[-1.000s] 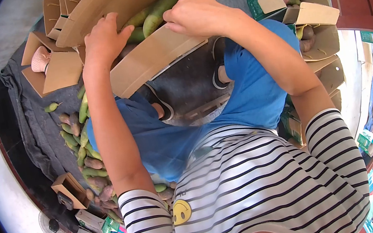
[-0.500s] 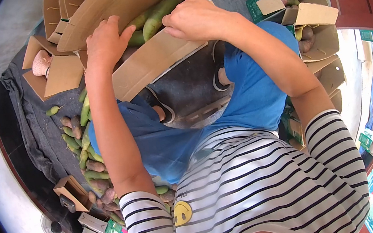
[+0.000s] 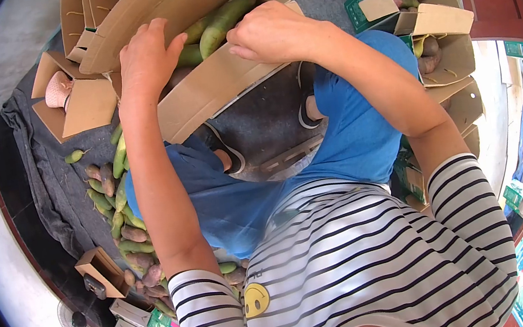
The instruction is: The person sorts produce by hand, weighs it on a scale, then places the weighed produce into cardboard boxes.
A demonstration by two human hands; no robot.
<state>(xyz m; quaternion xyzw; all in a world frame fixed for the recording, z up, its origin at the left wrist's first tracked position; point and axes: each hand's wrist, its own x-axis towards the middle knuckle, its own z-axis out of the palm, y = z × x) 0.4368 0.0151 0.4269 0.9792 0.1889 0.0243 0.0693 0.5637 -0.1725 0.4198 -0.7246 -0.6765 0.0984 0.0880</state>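
A cardboard box point(image 3: 218, 92) stands open in front of me, its long front flap folded outward toward my knees. Inside lie several long green radishes point(image 3: 225, 25), and a brownish one is partly hidden behind the flap. My left hand point(image 3: 146, 56) is over the left end of the box, fingers stretched out and thumb apart, holding nothing. At the right end, by the upper edge of the front flap, my right hand point(image 3: 270, 32) has its fingers curled closed. Whatever is in that grip, if anything, is hidden.
More green and brownish radishes point(image 3: 117, 204) lie on a dark cloth point(image 3: 41, 167) at left. An open carton point(image 3: 89, 104) with a pink netted item point(image 3: 57, 88) stands beside my box. Filled cartons point(image 3: 424, 13) are at right, a fan point(image 3: 77, 320) at lower left.
My right hand has dropped slightly toward the front flap. My left hand has lifted a little. The box and radishes look the same.
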